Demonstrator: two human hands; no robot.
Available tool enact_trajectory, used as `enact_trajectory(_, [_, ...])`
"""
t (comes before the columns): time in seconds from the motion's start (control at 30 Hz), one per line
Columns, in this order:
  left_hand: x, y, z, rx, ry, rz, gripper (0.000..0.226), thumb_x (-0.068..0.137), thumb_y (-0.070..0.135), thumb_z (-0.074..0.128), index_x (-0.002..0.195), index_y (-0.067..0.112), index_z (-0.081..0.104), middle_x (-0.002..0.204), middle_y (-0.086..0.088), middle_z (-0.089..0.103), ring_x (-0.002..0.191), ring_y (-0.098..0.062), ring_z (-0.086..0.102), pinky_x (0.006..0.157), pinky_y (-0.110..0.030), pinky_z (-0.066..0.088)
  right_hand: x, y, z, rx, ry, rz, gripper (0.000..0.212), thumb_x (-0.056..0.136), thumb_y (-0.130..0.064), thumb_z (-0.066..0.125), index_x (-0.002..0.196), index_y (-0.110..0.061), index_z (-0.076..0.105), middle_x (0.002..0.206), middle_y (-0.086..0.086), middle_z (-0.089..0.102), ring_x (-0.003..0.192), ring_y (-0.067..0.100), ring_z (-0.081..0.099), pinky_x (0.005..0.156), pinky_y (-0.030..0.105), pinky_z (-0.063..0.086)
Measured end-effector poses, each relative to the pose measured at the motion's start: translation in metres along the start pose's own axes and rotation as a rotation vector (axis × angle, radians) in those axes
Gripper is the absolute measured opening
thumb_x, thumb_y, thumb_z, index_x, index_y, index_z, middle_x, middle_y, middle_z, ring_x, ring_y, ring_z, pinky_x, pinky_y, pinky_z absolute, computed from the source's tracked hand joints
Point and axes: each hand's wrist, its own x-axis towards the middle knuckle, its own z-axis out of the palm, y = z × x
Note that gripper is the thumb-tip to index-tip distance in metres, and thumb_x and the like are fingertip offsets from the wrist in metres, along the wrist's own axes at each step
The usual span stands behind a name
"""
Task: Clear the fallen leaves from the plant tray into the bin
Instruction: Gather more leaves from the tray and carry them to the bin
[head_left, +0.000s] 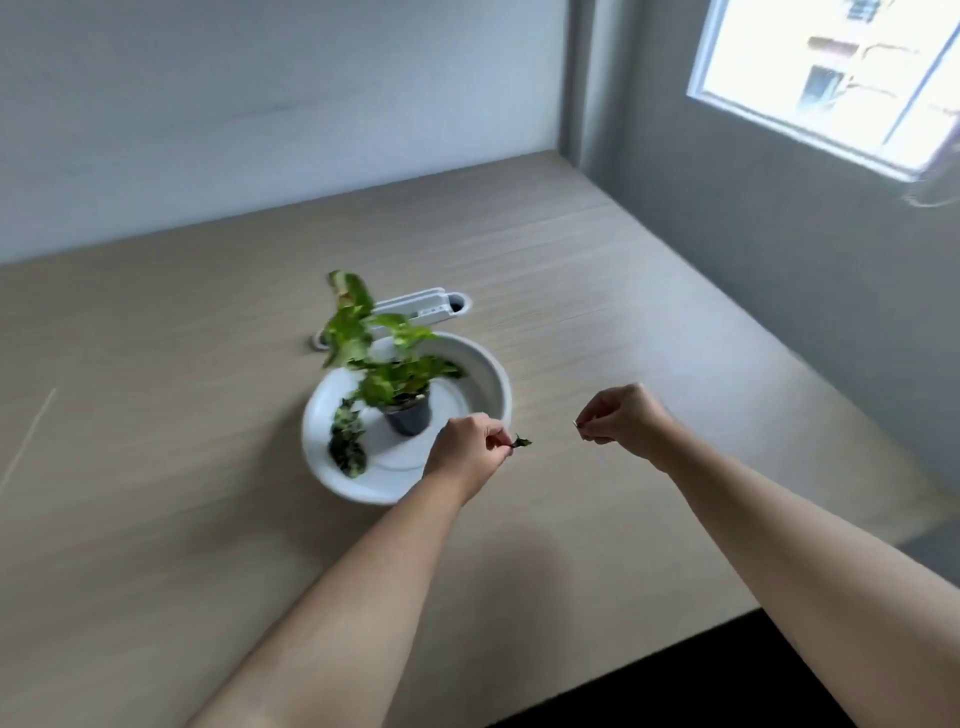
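Note:
A round white plant tray (493, 371) sits on the wooden table (156, 467). In its middle stands a small dark pot (409, 417) with a green plant (374, 353). Fallen leaves (347, 441) lie in the tray's left part. My left hand (467, 451) hovers over the tray's near right rim, pinching a small dark leaf (521, 442) that sticks out to the right. My right hand (626, 415) hangs above the table right of the tray, fingers pinched together; something tiny may be between them, too blurred to name. No bin is in view.
A white cable-port cover (415, 306) is set into the table behind the tray. The table's right edge (810, 374) runs beside a grey wall with a window (831, 78). The near edge drops to dark floor (727, 686) at the lower right.

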Motion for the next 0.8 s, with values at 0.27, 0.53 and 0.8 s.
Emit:
enact_trajectory(0.27, [-0.013,0.229,0.150,0.023,-0.240,0.368,0.008,0.077,0.014,0.071,0.083,0.016,0.075,0.087,-0.006,0.072,0.082,-0.023,0.067,0.075,-0.032,0.052,-0.127,0.166,-0.209,0.125,0.347,0.257,0.026,0.069,0.005,0.070,0.051,-0.015,0.069,0.047,-0.004,0.065,0.051,0.014,0.059,0.058,0.022,0.052])
enact_trajectory(0.53, [-0.069,0.407,0.319,0.139,-0.556,0.722,0.014,0.076,0.017,0.070,0.089,0.015,0.075,0.096,-0.005,0.074,0.091,-0.023,0.067,0.082,-0.027,0.048,-0.276,0.327,-0.324,0.255,0.670,0.539,0.024,0.068,0.003,0.071,0.055,-0.017,0.067,0.055,0.004,0.065,0.052,0.014,0.061,0.061,0.023,0.054])
enact_trajectory(0.8, [-0.083,0.409,0.470,0.350,-0.893,0.697,0.010,0.077,0.017,0.068,0.086,0.018,0.073,0.090,-0.002,0.074,0.090,-0.022,0.067,0.079,-0.030,0.052,-0.305,0.459,-0.285,0.337,0.708,0.853,0.017,0.070,-0.001,0.072,0.061,-0.016,0.068,0.054,-0.001,0.065,0.050,0.011,0.061,0.052,0.013,0.051])
